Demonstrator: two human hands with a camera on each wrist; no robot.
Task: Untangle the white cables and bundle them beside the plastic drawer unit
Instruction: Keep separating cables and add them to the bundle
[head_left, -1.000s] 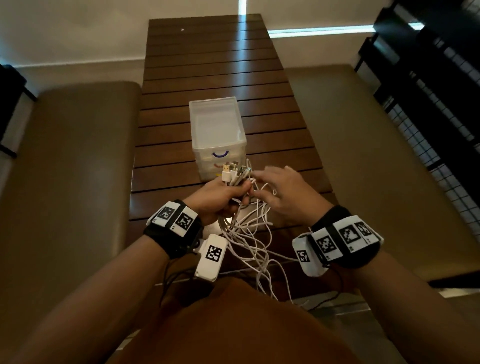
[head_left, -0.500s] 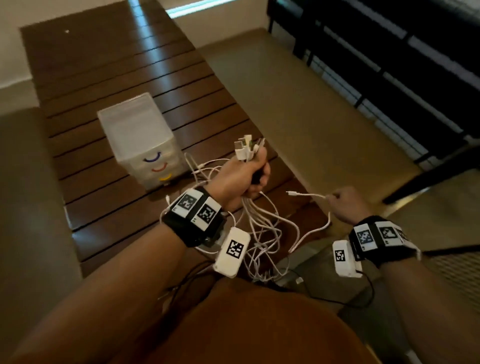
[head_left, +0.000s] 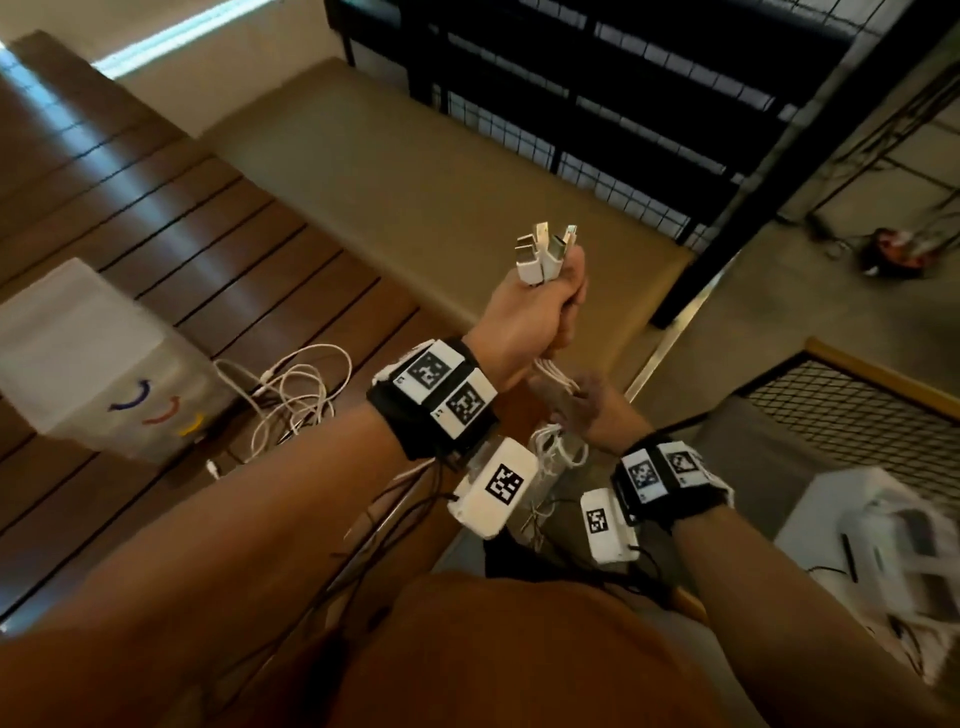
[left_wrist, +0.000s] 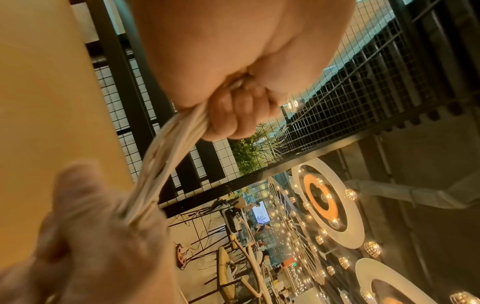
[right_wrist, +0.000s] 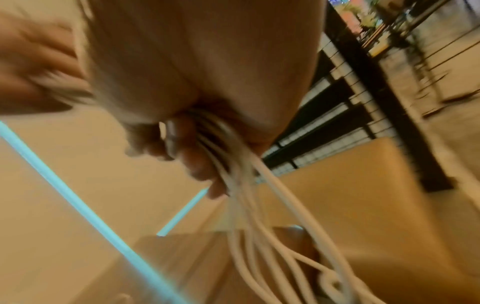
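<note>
My left hand (head_left: 545, 312) is raised in a fist around a bunch of white cables, whose USB plugs (head_left: 545, 249) stick up out of it. Just under it, my right hand (head_left: 592, 410) grips the same strands (head_left: 558, 374) as they hang down. In the left wrist view the left hand (left_wrist: 233, 117) clamps the cables (left_wrist: 166, 156), which run down into the blurred right hand (left_wrist: 91, 236). In the right wrist view the cables (right_wrist: 249, 205) trail from the curled fingers (right_wrist: 197, 156). More white cable (head_left: 291, 395) lies looped on the table beside the plastic drawer unit (head_left: 88, 364).
The drawer unit stands on a dark slatted wooden table (head_left: 156, 234). A tan bench (head_left: 415, 171) runs along its right side, with a black mesh railing (head_left: 623, 104) behind it. A white device (head_left: 883, 545) sits at the lower right.
The view has swung right. My left hand has lifted the plug ends higher. My right hand, which pulled one cable end out to the right, has come in under the left and taken the strands.
</note>
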